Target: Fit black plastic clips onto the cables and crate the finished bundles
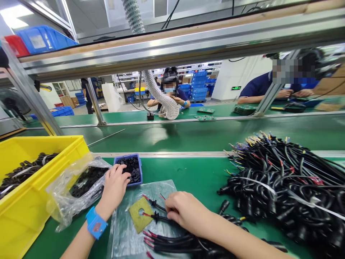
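My left hand (117, 180), with a blue band (96, 223) on its wrist, reaches over the near left edge of a small blue box (140, 170) of small black parts (131, 168). Its fingers are apart, with the tips at the parts. My right hand (185, 212) is curled, fingers bent together, over black cables with red-tipped wires. What lies inside its grip is hidden. Left of it, a yellow pad (141, 219) with a round hole rests on a clear plastic sheet (121, 230). More black cables (172, 241) lie just below my right hand.
A yellow bin (67, 144) of black parts stands at the left, beside a clear bag (81, 183) of black pieces. A large heap of black cables (280, 180) fills the right. Beyond the metal frame sit two people (182, 95), with green circuit boards (244, 109) near them.
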Motion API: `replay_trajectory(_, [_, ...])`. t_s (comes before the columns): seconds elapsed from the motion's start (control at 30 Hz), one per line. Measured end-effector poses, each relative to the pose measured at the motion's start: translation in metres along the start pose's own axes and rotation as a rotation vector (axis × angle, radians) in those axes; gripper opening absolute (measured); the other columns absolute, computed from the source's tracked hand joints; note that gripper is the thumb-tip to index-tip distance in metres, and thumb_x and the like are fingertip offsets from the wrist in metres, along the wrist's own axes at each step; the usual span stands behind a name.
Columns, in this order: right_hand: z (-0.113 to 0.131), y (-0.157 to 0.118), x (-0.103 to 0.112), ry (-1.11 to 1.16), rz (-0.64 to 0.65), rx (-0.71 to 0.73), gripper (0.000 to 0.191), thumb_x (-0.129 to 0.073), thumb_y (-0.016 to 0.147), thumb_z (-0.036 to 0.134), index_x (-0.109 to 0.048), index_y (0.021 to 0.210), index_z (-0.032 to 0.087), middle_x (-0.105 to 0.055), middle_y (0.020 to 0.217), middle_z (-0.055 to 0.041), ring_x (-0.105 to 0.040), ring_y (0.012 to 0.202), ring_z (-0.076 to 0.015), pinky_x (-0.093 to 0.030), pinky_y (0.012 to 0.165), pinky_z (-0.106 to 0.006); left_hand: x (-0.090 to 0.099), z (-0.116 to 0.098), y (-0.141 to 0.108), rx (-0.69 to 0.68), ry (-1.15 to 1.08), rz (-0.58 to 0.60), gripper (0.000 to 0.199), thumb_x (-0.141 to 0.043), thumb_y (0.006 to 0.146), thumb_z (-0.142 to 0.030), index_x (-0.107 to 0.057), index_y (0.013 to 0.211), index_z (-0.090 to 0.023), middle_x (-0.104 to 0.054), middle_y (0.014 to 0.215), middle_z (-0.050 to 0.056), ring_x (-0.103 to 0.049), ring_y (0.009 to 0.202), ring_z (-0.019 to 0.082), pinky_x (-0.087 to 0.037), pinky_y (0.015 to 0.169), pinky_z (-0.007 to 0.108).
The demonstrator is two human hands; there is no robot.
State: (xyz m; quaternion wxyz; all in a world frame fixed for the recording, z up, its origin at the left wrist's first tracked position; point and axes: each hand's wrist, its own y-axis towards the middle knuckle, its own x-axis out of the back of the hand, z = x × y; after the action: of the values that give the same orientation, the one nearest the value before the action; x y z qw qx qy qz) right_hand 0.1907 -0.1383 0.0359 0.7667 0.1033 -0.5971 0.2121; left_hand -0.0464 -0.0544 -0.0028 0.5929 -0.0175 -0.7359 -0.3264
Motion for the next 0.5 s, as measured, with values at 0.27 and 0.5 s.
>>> replay_trajectory(0.27, [0.038, -0.024, -0.01, -0.301, -0.059, 0.101, 0.003, -0.062, 0.073, 0.019, -0.065, 0.072, 0.018, -0.067, 0.07, -0.0025, -0.061, 0.062, -0.018, -0.027, 0.047, -0.028, 0.024, -0.002, -0.018, -0.071, -0.198, -0.016, 0.022, -0.042, 0.087, -0.019, -0.062, 0.095, -0.022, -0.058, 0.103, 0.008, -0.047, 0.103, 0.025, -0.038, 0.087, 0.043])
replay_trajectory(0.5, [0.042, -0.02, -0.055, -0.381, -0.056, 0.106, 0.009, -0.066, 0.066, 0.017, -0.064, 0.075, 0.015, -0.066, 0.065, -0.0062, -0.061, 0.063, -0.0217, -0.037, 0.057, -0.03, 0.029, -0.012, -0.039, -0.271, -0.45, 0.409, 0.027, -0.038, 0.089, -0.017, -0.064, 0.094, -0.025, -0.057, 0.1, 0.005, -0.048, 0.098, 0.019, -0.04, 0.089, 0.035])
